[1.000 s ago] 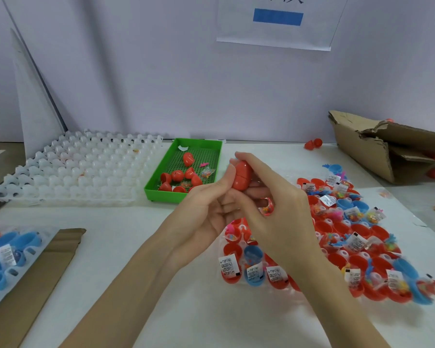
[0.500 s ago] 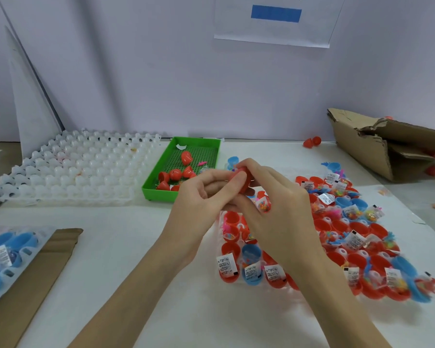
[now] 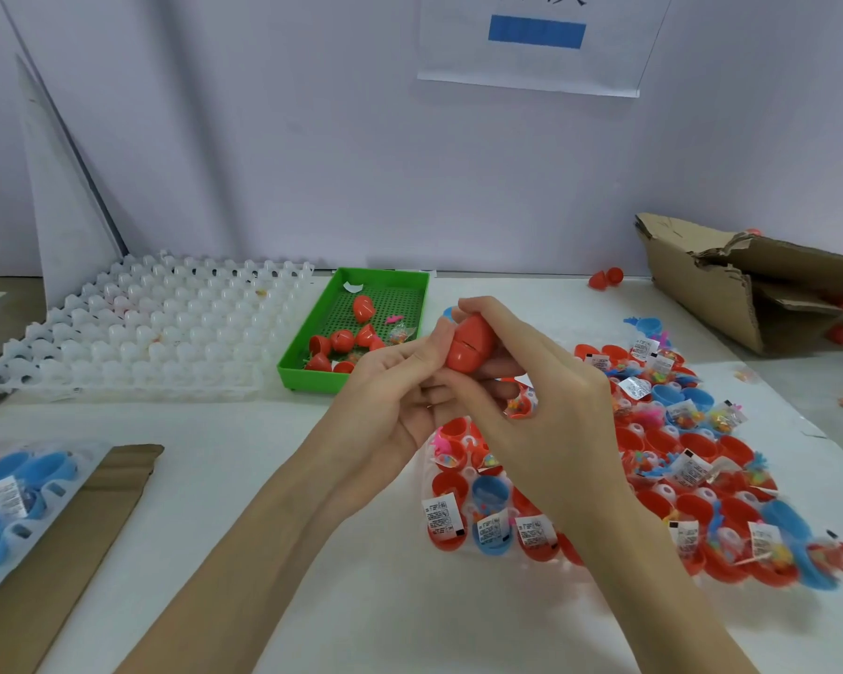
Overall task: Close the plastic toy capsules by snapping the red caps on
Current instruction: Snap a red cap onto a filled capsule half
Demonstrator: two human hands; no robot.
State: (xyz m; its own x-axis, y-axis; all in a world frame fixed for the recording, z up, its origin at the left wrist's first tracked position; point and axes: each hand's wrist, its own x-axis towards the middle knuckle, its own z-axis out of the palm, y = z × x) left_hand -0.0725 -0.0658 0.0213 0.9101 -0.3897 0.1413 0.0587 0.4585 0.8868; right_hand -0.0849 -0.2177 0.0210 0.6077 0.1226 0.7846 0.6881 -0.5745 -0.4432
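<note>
Centre frame: left hand [image 3: 400,396] and right hand [image 3: 546,396] both gripping one red capsule [image 3: 470,343], held above the table [image 3: 273,479], tilted, seam line visible across its middle. Left thumb on capsule's left side, fingers curled under it; right fingers wrapped over top and right side. Small red capsule half with a toy packet [image 3: 521,406] tucked under the right hand's lower fingers; exact hold not readable. Directly below and right of hands: clear tray of open capsule halves [image 3: 677,459], mostly red, some blue, filled with small colourful toys and white printed labels, spreading to lower right of frame. Left of hands, upper centre: green tray [image 3: 312,367] holding several loose red caps [image 3: 342,341] plus a small packet. Further left: empty white moulded tray [image 3: 157,333], lying flat. Behind it, upper left: white board [image 3: 69,211] leaning on the wall. Lower left edge: second tray of blue capsule halves [image 3: 15,498], partly resting on a strip of brown cardboard [image 3: 79,537]. Upper right: torn cardboard box [image 3: 731,284], open side facing right; two loose red pieces [image 3: 606,277] on table just left of it. Top centre on wall: white paper sign with blue bar [image 3: 536,34].
</note>
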